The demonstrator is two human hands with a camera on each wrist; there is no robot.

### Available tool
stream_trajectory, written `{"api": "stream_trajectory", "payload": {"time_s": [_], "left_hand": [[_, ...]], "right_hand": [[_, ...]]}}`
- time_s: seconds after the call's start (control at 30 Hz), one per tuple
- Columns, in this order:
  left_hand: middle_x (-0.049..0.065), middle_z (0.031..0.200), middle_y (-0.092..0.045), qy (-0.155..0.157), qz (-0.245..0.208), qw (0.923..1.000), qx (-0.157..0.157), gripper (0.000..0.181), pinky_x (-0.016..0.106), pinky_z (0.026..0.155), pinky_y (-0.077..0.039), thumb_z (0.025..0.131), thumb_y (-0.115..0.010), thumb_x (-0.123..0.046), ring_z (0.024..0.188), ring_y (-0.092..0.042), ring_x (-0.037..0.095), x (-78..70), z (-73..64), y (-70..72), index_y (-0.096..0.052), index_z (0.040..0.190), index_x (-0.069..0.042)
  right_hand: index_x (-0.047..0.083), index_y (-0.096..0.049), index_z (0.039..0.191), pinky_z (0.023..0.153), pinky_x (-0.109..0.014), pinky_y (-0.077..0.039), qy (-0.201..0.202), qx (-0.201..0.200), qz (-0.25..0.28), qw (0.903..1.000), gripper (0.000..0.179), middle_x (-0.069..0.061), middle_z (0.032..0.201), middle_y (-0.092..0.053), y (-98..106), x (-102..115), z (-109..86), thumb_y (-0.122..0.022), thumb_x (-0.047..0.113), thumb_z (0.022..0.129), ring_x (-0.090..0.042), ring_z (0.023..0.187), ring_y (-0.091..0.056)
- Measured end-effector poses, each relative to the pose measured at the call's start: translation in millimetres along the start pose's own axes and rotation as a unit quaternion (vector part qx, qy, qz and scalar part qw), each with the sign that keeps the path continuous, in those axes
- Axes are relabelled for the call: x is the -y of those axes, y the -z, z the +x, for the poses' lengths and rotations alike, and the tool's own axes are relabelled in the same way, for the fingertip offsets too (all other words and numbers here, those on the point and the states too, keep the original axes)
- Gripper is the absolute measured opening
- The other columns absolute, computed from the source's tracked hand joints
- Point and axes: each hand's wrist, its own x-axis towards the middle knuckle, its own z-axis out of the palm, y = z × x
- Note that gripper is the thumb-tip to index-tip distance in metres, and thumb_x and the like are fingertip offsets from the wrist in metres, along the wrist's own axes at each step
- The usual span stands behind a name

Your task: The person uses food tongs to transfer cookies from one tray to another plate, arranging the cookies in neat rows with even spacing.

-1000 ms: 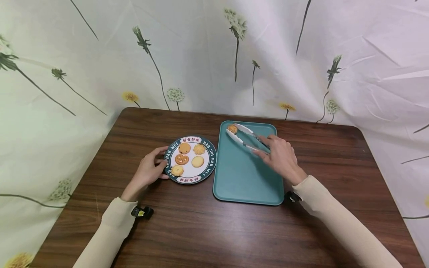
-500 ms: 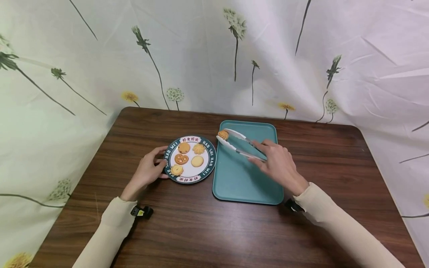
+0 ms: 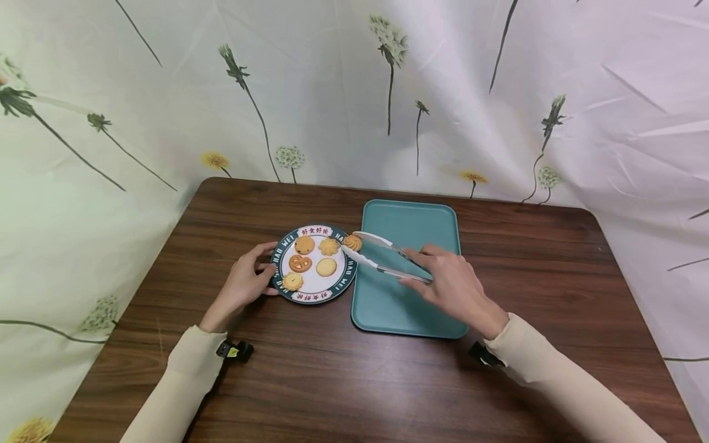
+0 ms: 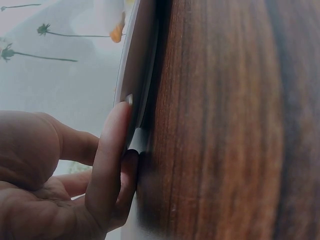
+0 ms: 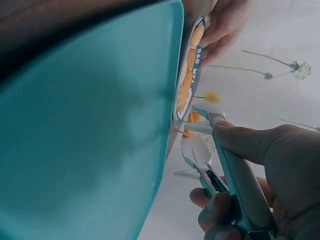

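Observation:
My right hand (image 3: 456,283) grips metal tongs (image 3: 388,271), their jaws pinching a swirled cookie (image 3: 352,243) over the right rim of a round plate (image 3: 311,296). On the plate lie a pretzel (image 3: 300,263), a flower-shaped cookie (image 3: 329,247), a plain round cookie (image 3: 326,267), a speckled round cookie (image 3: 304,245) and a scalloped cookie (image 3: 293,282). My left hand (image 3: 249,277) holds the plate's left edge, its fingertips right at the rim in the left wrist view. In the right wrist view, my thumb presses one tong arm (image 5: 240,175) and fingers curl round the other.
A teal tray (image 3: 410,227) lies right of the plate, under the tongs and right hand. Both rest on a dark wooden table (image 3: 343,387). A flower-printed cloth (image 3: 332,92) hangs behind the table's back edge.
My right hand has moved the tongs and the swirled cookie left and nearer, from the tray's far left corner to the plate's right rim. The left hand and plate have stayed put.

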Motion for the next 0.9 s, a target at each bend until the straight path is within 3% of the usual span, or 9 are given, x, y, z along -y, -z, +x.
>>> {"api": "stream_trajectory", "payload": {"time_s": [0.27,0.9], "left_hand": [[0.029,0.156,-0.038,0.003,0.000,1.0000,0.002,0.054,0.031,0.068,-0.070,0.108,-0.047,-0.005,0.125,-0.061,0.048,1.3,1.2,0.7,-0.035,0.160,-0.006],[0.029,0.156,-0.038,-0.004,0.004,1.0000,0.000,0.054,0.031,0.068,-0.070,0.108,-0.047,-0.004,0.124,-0.062,0.048,2.8,1.5,-0.4,-0.035,0.161,-0.006]], "right_hand": [[0.018,-0.071,0.137,0.050,-0.019,-0.045,0.016,0.013,0.003,0.9998,0.052,-0.004,0.099,-0.072,-5,7,-4.6,-0.080,0.042,0.091,-0.008,0.066,-0.051],[0.017,-0.071,0.136,0.048,-0.015,-0.037,0.039,0.035,0.024,0.9983,0.052,0.000,0.094,-0.069,-11,24,-13.4,-0.079,0.043,0.092,-0.005,0.062,-0.045]]}}
